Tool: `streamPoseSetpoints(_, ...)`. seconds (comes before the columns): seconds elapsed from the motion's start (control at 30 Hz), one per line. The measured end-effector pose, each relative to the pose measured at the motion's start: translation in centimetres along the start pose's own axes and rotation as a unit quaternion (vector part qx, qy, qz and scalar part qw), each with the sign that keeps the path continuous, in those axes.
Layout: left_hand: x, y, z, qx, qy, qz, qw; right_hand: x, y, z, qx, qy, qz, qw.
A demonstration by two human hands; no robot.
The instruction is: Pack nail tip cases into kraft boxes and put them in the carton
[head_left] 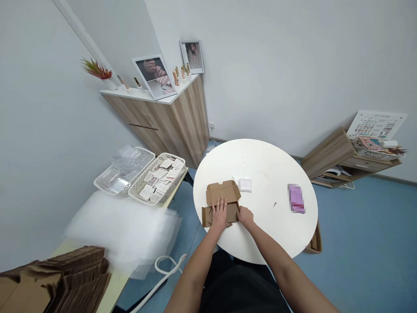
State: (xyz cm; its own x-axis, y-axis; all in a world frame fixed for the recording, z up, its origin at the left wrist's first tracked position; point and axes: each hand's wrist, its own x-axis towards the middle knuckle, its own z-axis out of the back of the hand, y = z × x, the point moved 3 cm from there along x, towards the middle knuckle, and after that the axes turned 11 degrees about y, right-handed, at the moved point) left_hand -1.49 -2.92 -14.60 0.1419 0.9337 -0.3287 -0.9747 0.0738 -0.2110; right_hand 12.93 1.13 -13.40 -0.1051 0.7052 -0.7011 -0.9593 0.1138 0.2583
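Observation:
A flat brown cardboard mailer box (221, 193), partly folded, lies on the near left part of a round white table (270, 226). My left hand (220, 214) rests flat on the box with fingers stretched out. My right hand (245, 216) has its fingers curled at the box's right side flap, pinching or pushing it. A small white square pad (245, 184) lies just beyond the box.
A purple packet (296, 198) lies on the table's right side. To the left stand a mesh basket of small cards (159, 178), a clear plastic tray (122, 171), foam sheets (120, 230) and stacked flat cartons (61, 278). A wooden cabinet (163, 117) stands against the wall.

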Motion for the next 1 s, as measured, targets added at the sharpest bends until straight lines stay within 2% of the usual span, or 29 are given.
streamPoseSetpoints(0.1,-0.1,-0.1,0.1,0.003,-0.004,0.002,1.000,-0.3,0.1,0.2,-0.010,-0.012,0.007,1.000)
streamPoseSetpoints(0.17,-0.2,-0.1,0.1,0.005,-0.011,0.001,1.000,-0.8,0.4,0.9,-0.023,-0.067,0.033,0.997)
streamPoseSetpoints(0.23,-0.3,-0.1,0.1,0.007,-0.015,0.002,1.000,-1.4,1.0,1.5,-0.048,-0.119,0.099,0.987)
streamPoseSetpoints(0.27,-0.3,-0.1,0.0,0.007,-0.017,0.002,1.000,-1.7,1.4,1.6,-0.067,-0.125,0.147,0.979)
streamPoseSetpoints(0.33,-0.3,-0.2,0.0,0.007,-0.017,-0.002,1.000,-2.1,2.4,1.4,-0.116,-0.090,0.243,0.959)
streamPoseSetpoints(0.4,-0.2,-0.1,0.1,0.004,-0.009,-0.009,1.000,-2.2,3.2,1.0,-0.170,-0.041,0.296,0.939)
streamPoseSetpoints(0.47,-0.3,0.2,0.4,-0.009,0.008,-0.020,1.000,-1.9,3.6,0.6,-0.212,-0.015,0.299,0.930)
streamPoseSetpoints(0.57,-1.1,1.1,1.2,-0.047,0.023,-0.048,0.997,-1.3,3.9,0.3,-0.251,-0.013,0.283,0.926)
streamPoseSetpoints(0.67,-3.2,2.5,2.4,-0.090,-0.029,-0.076,0.993,-1.1,4.0,0.3,-0.274,-0.024,0.278,0.921)
streamPoseSetpoints(0.73,-5.1,3.9,3.0,-0.127,-0.102,-0.037,0.986,-1.1,3.9,0.3,-0.277,-0.028,0.276,0.920)
streamPoseSetpoints(0.83,-7.6,6.6,2.9,-0.175,-0.188,0.137,0.957,-1.2,3.9,0.4,-0.276,-0.022,0.270,0.922)
streamPoseSetpoints(0.9,-8.6,7.9,2.3,-0.176,-0.185,0.236,0.938,-1.2,3.9,0.4,-0.277,-0.016,0.264,0.924)
streamPoseSetpoints(1.0,-8.7,8.8,1.5,-0.178,-0.136,0.282,0.933,-1.1,3.9,0.3,-0.281,-0.013,0.257,0.925)
